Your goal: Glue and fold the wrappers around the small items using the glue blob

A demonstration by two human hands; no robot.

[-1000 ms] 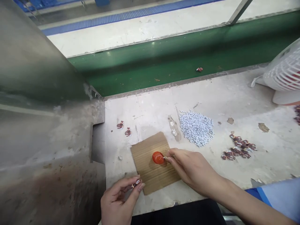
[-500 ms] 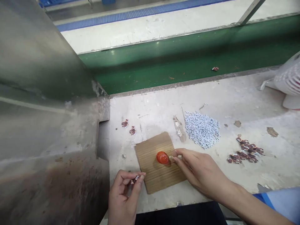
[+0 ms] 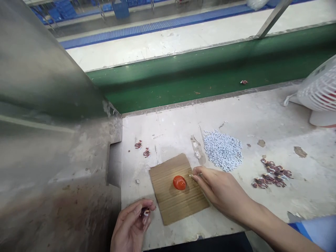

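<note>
Scuffed worktable [image 3: 262, 115], green conveyor belt [image 3: 210, 77]

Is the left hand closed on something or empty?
Closed on something: the left hand pinches a small dark red-and-white piece between thumb and fingertips, beside the cardboard.

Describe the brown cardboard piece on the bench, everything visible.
The brown corrugated cardboard piece is a roughly rectangular flat sheet with ribs showing across its top. It lies flat on the worn white bench, turned slightly askew, near the front edge. A glossy red-orange blob sits on its middle. The right hand rests at its right edge, fingertips close to the blob. The left hand is apart from it, just off its lower left corner.
</note>
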